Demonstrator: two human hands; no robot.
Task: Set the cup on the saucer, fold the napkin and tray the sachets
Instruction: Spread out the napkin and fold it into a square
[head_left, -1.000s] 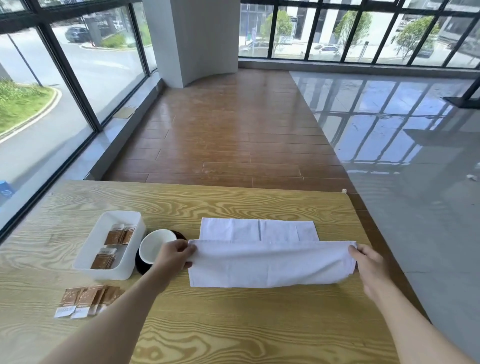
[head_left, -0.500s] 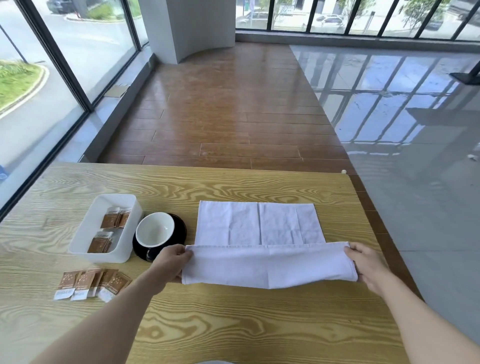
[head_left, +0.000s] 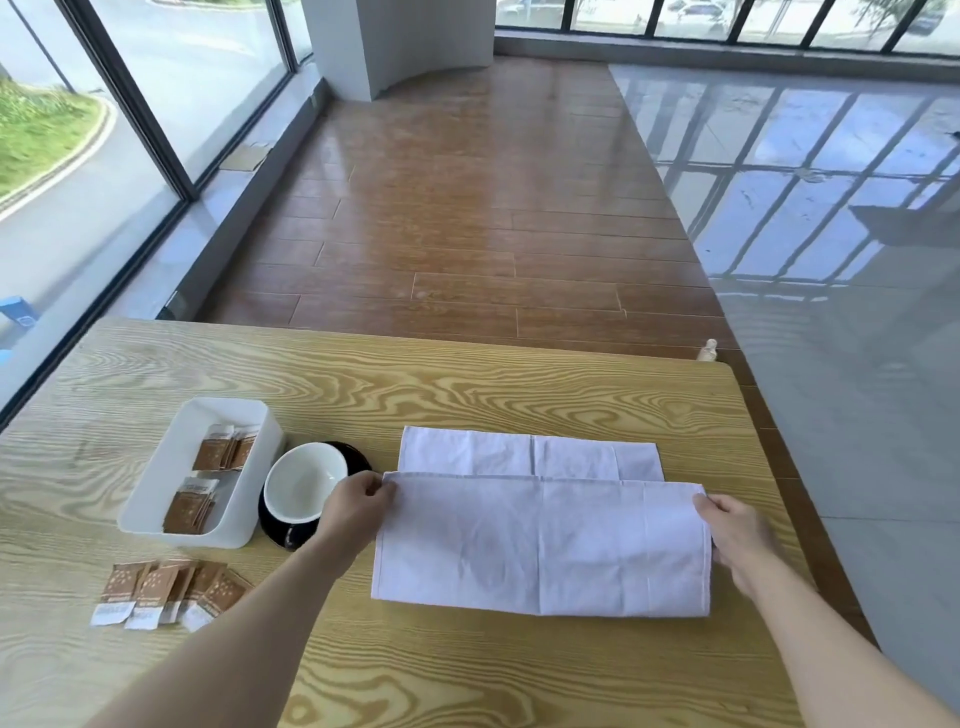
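Observation:
A white napkin (head_left: 540, 540) lies on the wooden table (head_left: 467, 395), its near half folded over toward the far edge, with a strip of the lower layer showing beyond. My left hand (head_left: 358, 506) pinches the folded flap's left corner and my right hand (head_left: 732, 530) pinches its right corner. Left of the napkin a cup (head_left: 304, 486), white inside, stands on a black saucer (head_left: 353, 454). A white tray (head_left: 171, 483) beside the cup holds several brown sachets (head_left: 223, 449). More brown sachets (head_left: 166, 592) lie loose on the table in front of the tray.
The table's far edge and right edge border a wooden floor (head_left: 467, 208) and grey tiles. Glass walls run along the left and back, with a white pillar (head_left: 400, 41) at the far corner. A small pale object (head_left: 707, 351) sits just past the table's far right corner.
Both hands have carried the napkin's near edge farther away, so the folded flap now covers more of the lower layer. The camera has tilted down.

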